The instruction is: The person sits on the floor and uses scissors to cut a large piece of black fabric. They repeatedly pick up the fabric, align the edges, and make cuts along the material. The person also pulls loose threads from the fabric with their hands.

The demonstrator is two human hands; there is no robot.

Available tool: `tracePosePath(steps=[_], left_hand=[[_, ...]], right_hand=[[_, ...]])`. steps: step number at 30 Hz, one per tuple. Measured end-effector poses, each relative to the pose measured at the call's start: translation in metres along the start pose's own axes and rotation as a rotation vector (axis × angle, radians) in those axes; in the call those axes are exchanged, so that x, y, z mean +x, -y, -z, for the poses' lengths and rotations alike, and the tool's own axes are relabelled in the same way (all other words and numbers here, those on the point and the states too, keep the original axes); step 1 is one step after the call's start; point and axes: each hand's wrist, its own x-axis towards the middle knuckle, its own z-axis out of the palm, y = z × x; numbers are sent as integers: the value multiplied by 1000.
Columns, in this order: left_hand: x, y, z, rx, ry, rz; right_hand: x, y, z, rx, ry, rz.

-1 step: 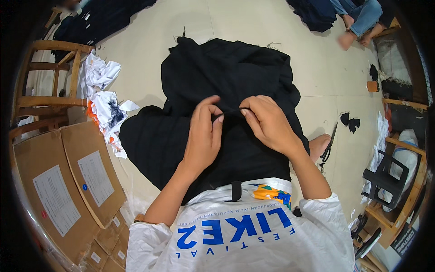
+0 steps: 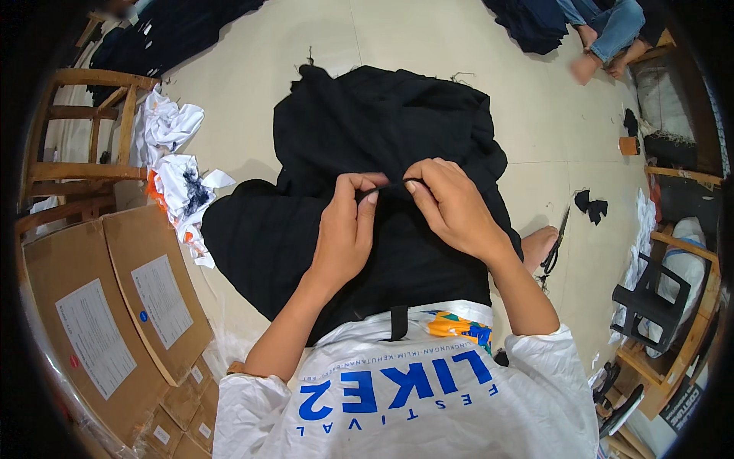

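Observation:
A large piece of black cloth (image 2: pixel 390 122) lies bunched over my lap and spreads onto the floor ahead of me. Near its middle, my left hand (image 2: pixel 348 218) pinches a narrow edge of this cloth between thumb and fingers. My right hand (image 2: pixel 451 206) grips the same edge a short way to the right, its thumb tip pressed on the fabric. Between the two pinches the edge runs as a thin dark strip. A pair of black scissors (image 2: pixel 552 249) lies on the floor by my bare foot (image 2: pixel 540 246), right of the cloth.
Cardboard boxes (image 2: pixel 84 314) and a wooden rack (image 2: pixel 92 172) stand on the left, with stained white cloths (image 2: pixel 180 187) beside them. Black scraps (image 2: pixel 592 205) lie on the right, near a black plastic stool (image 2: pixel 654 298). Another person's legs (image 2: pixel 615 34) show at the far right.
The fingers of my left hand have curled down onto the cloth edge, where one was raised before. My right hand has hardly moved.

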Motion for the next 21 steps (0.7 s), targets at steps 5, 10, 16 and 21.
tracePosePath(steps=[5, 10, 16, 21], left_hand=[[9, -19, 6, -3, 79, 171], [17, -13, 5, -171, 162, 112], [18, -19, 12, -233, 199, 324], [12, -15, 9, -245, 122, 307]], right_hand=[[9, 4, 13, 249, 53, -156], [10, 3, 12, 351, 32, -206], [12, 0, 10, 438, 84, -198], [9, -4, 10, 505, 78, -244]])
